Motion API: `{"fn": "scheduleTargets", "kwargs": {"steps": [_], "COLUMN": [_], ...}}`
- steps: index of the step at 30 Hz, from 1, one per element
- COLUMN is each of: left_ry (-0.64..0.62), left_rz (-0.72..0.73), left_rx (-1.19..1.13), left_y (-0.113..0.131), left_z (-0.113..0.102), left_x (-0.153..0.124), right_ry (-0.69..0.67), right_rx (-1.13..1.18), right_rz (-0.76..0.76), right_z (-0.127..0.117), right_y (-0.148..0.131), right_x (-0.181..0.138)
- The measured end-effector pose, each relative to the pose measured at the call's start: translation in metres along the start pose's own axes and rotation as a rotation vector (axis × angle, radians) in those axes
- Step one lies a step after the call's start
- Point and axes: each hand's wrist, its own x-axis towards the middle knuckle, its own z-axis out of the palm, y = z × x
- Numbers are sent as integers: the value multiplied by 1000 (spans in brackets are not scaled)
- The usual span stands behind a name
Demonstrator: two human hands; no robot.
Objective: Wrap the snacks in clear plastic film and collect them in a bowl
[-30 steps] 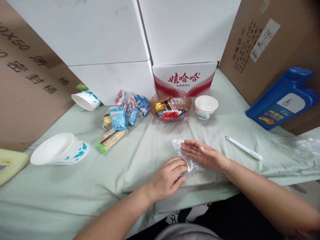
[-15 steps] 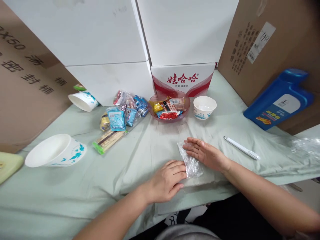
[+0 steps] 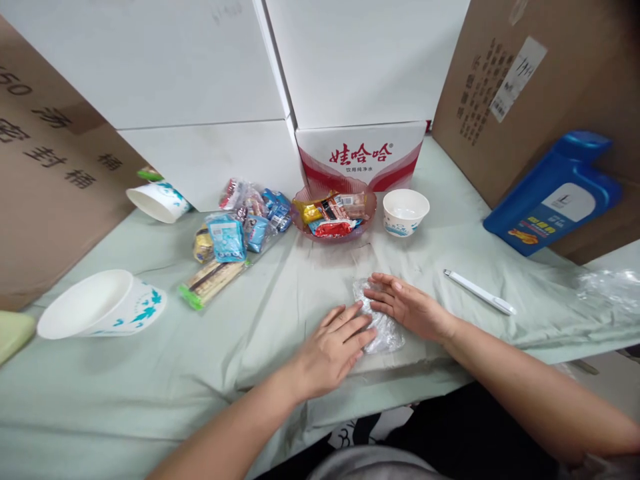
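A crumpled piece of clear bubble wrap [image 3: 386,333] lies on the green cloth near the table's front edge. My left hand [image 3: 333,350] rests palm down at its left side, fingers spread, with the fingertips over the plastic. From the right, my right hand [image 3: 407,307] is held over it on edge, fingers stretched out and the palm turned toward the left. Neither hand grips anything. Part of the wrap is hidden beneath the fingers. Right of my right hand lies a white utility knife [image 3: 479,292].
Behind the hands stand a pink glass bowl [image 3: 334,239] of wrapped snacks and a white paper bowl [image 3: 406,212]. Snack packets [image 3: 227,237] lie left, near a tipped paper bowl [image 3: 145,310]. A blue bottle [image 3: 550,197] leans by the cardboard box [image 3: 475,87] at right.
My left hand has moved slightly up, its fingers now spread wider over the wrap. The right hand has hardly moved. The view has shifted a little.
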Motion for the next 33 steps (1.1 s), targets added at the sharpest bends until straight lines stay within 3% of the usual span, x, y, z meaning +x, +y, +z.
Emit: {"fn": "scheduleTargets", "kwargs": {"steps": [3,6,8,11,14,23,27,29,33], "left_ry": [-35,-10,0,37,63,-1,-27,-23,52], "left_rz": [-51,-51,-43,-45,-79,-91,-27,-1,-59], "left_rx": [-8,-25,-34,-37,-29,24,-49,-93,-141], "left_y": [-3,-5,-6,-5,-5,-8,-6,-4,-3], "left_z": [0,-2,-3,-4,-3,0,-3,-3,-1], "left_x": [-1,-1,-1,0,0,-3,-3,-3,-4], "right_ry": [28,46,-114,-434,-505,-456,-512,-406,-3], "right_rx": [-85,-449,-852,-1410,-1714,-1852,-1713,-1634,-1718], "right_rz": [-119,-346,-438,-417,-388,-488,-465,-450,-478], "right_z": [-1,-1,3,13,24,24,30,30,17], "right_y": [-10,-19,-21,-16,-9,-4,-12,-16,-11], "right_x": [-7,-18,-25,-32,-35,-39,-43,-42,-26]}}
